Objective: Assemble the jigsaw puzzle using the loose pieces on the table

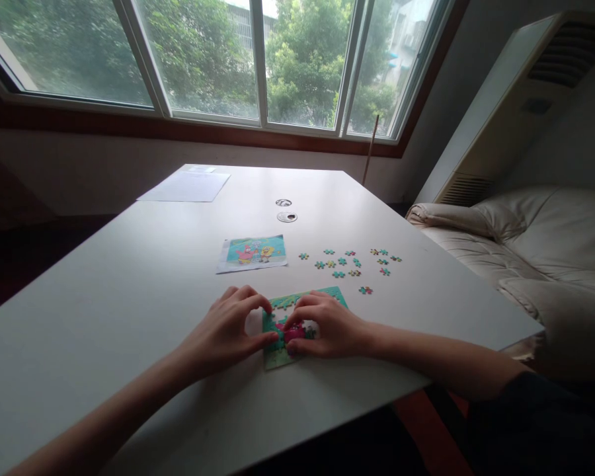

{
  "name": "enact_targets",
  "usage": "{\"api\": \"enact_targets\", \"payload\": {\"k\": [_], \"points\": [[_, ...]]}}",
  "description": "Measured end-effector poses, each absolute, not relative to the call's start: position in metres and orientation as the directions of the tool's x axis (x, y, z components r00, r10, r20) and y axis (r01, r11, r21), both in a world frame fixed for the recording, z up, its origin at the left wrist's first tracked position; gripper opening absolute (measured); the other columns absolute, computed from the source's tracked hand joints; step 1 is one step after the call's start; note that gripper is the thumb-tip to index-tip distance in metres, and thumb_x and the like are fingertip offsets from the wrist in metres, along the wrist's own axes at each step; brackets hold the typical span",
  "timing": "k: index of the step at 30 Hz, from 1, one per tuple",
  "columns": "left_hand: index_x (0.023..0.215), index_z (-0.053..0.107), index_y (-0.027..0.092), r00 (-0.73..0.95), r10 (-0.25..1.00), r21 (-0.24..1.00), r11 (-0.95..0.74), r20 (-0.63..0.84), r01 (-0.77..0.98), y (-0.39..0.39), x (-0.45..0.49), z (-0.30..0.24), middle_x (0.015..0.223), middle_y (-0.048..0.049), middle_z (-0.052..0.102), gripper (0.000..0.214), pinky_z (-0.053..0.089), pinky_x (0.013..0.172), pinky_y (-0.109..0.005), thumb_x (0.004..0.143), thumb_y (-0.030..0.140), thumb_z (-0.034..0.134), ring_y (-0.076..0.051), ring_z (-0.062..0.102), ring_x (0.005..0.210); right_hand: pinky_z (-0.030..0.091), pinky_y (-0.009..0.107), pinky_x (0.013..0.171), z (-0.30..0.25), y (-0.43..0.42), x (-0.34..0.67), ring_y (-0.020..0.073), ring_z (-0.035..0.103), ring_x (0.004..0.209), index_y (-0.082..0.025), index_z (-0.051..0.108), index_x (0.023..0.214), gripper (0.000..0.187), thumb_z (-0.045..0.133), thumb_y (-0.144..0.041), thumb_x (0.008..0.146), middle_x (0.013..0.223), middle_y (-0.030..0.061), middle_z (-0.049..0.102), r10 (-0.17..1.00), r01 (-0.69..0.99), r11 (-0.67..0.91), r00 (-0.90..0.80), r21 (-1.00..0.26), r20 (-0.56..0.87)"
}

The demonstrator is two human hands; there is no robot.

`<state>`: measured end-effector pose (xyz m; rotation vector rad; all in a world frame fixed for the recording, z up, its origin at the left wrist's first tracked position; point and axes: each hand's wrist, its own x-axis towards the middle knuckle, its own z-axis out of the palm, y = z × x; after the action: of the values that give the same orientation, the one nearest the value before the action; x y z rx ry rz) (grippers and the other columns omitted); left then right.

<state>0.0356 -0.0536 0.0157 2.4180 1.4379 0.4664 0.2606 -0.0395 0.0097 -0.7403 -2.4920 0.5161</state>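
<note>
A partly filled jigsaw puzzle in a green tray lies near the table's front edge, with pink pieces around its middle. My left hand rests at its left side, thumb and index finger apart and touching the border. Over the right part of the puzzle is my right hand, its thumb and bent index finger closed about a pink puzzle piece. That hand hides part of the puzzle. Several loose puzzle pieces lie beyond it to the right. A picture sheet with cartoon figures lies behind the puzzle.
The white table stands below a window. Paper sheets lie at its far left corner. Two round objects are set near the far middle. A pale leather sofa stands to the right, with a tall air conditioner behind it.
</note>
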Motion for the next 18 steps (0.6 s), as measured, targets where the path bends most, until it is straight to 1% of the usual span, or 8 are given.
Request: {"api": "enact_targets", "payload": {"k": [5,12,15,18], "points": [[0.095,0.061,0.023,0.444,0.890,0.398,-0.446,0.102,0.802,-0.0545,0.0381,0.0154,0.096,-0.0054,0.060,0.037,0.039,0.080,-0.038,0.072,0.052,0.064,-0.027,0.049,0.094,0.045,0.029,0.075,0.0083,-0.0404,0.2618,0.0153,0.057,0.077,-0.020,0.069,0.087,0.013,0.063,-0.029,0.078,0.083,0.0038,0.065,0.536,0.365,0.821,-0.758,-0.438,0.373],[0.094,0.061,0.024,0.437,0.892,0.398,-0.445,0.117,0.802,-0.0537,0.0368,0.0124,0.091,-0.0046,0.059,0.039,0.039,0.077,-0.036,0.072,0.055,0.062,-0.025,0.049,0.089,0.043,0.029,0.076,0.0059,-0.0411,0.2610,0.0149,0.056,0.077,-0.023,0.070,0.091,0.015,0.058,-0.027,0.083,0.084,0.0034,0.066,0.482,0.383,0.870,-0.796,-0.312,0.366],[0.095,0.061,0.024,0.439,0.892,0.394,-0.444,0.109,0.805,-0.0537,0.0366,0.0122,0.090,-0.0045,0.059,0.043,0.039,0.077,-0.036,0.071,0.060,0.060,-0.025,0.049,0.088,0.041,0.029,0.073,0.0066,-0.0428,0.2616,0.0151,0.053,0.076,-0.025,0.070,0.093,0.017,0.055,-0.029,0.086,0.086,0.0034,0.066,0.440,0.397,0.898,-0.817,-0.190,0.373],[0.096,0.061,0.025,0.424,0.899,0.372,-0.432,0.108,0.822,-0.0543,0.0375,0.0136,0.091,-0.0045,0.059,0.044,0.039,0.077,-0.037,0.071,0.061,0.061,-0.026,0.049,0.089,0.039,0.029,0.069,0.0077,-0.0442,0.2618,0.0157,0.051,0.075,-0.026,0.069,0.094,0.018,0.052,-0.029,0.088,0.082,0.0032,0.066,0.386,0.394,0.917,-0.850,-0.054,0.358]]}}
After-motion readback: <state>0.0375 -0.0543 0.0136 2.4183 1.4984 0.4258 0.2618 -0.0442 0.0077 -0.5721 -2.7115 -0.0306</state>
